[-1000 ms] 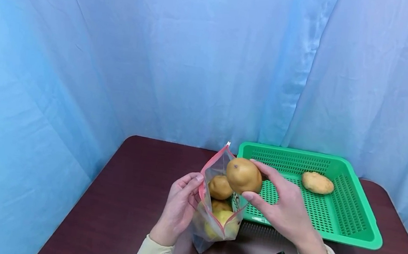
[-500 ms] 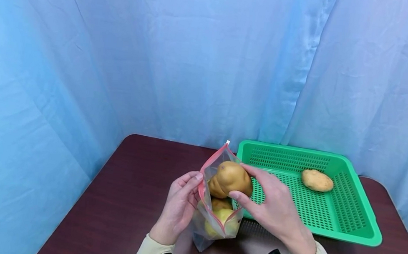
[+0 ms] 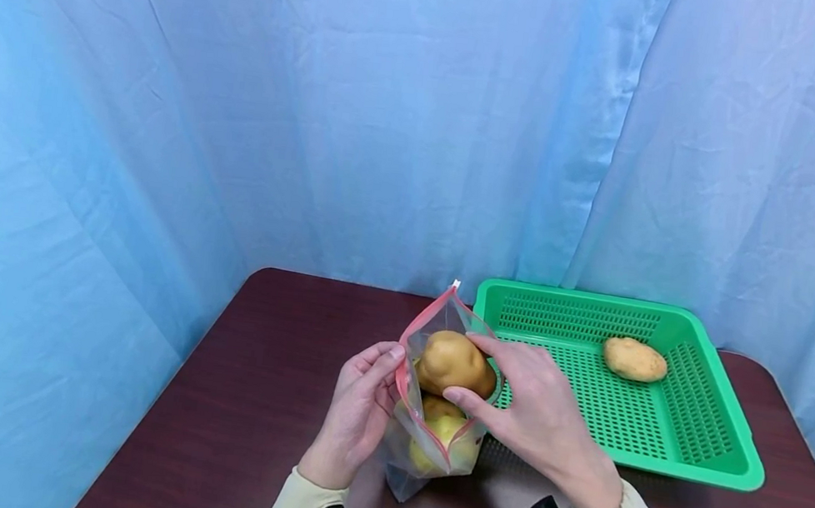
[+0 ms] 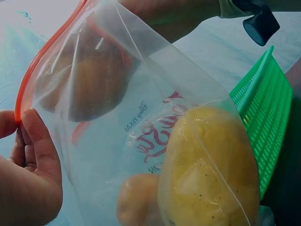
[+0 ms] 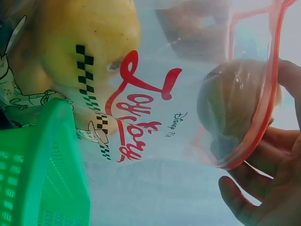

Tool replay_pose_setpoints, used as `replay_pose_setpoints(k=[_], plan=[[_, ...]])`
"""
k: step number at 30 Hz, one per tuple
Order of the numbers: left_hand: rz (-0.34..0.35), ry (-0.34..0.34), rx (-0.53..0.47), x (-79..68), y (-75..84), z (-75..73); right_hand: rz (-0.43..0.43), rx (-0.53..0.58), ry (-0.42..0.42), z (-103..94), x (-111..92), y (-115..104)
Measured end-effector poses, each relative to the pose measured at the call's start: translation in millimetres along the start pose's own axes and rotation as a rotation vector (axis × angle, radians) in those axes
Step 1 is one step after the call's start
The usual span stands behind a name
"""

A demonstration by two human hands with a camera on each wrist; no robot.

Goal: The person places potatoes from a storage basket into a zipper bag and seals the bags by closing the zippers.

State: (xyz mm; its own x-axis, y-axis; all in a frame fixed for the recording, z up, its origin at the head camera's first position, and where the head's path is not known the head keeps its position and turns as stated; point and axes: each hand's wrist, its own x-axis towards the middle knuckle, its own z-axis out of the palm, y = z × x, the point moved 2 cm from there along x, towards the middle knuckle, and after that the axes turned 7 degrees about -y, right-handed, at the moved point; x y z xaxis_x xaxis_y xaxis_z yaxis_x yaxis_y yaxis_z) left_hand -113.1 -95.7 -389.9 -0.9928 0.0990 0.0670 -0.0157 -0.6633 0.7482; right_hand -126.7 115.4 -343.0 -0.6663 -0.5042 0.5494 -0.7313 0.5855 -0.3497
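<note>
My left hand [image 3: 358, 408] pinches the red zip edge of a clear zip bag [image 3: 396, 445] between thumb and fingers, the mouth spread wide. My right hand [image 3: 540, 412] holds a smooth brown pear [image 3: 451, 361] in the bag's mouth, thumb and fingers on its right side. In the right wrist view, this brown pear [image 5: 233, 99] shows through the film just inside the red edge. Lower in the bag sit a speckled yellow pear [image 4: 209, 165] and a smaller brown fruit [image 4: 138, 200], seen through the film. Red "Toy Story" lettering marks the bag.
A green plastic basket [image 3: 737, 409] stands right of the bag, with one pale potato [image 3: 634, 359] at its far right. Both lie on a dark red-brown table [image 3: 273, 373]. Blue curtains [image 3: 393, 118] hang behind the table.
My right hand has moved left and slightly down, bringing the brown pear from over the bag's right edge into its mouth. The left hand keeps its hold on the zip edge.
</note>
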Motion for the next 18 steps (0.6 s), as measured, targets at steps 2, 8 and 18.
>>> replay_pose_setpoints(k=[2, 8, 18], plan=[[-0.001, 0.002, 0.001, -0.1, 0.2, 0.0, 0.003, -0.018, -0.009, 1.2, 0.3, -0.6], [0.011, 0.011, -0.002, 2.4, 1.9, 0.2, 0.016, -0.107, -0.053, 3.8, 5.6, -3.5], [0.012, 0.028, 0.001, 0.5, 0.7, -4.7, -0.043, -0.127, 0.002, 1.0, 1.4, 0.4]])
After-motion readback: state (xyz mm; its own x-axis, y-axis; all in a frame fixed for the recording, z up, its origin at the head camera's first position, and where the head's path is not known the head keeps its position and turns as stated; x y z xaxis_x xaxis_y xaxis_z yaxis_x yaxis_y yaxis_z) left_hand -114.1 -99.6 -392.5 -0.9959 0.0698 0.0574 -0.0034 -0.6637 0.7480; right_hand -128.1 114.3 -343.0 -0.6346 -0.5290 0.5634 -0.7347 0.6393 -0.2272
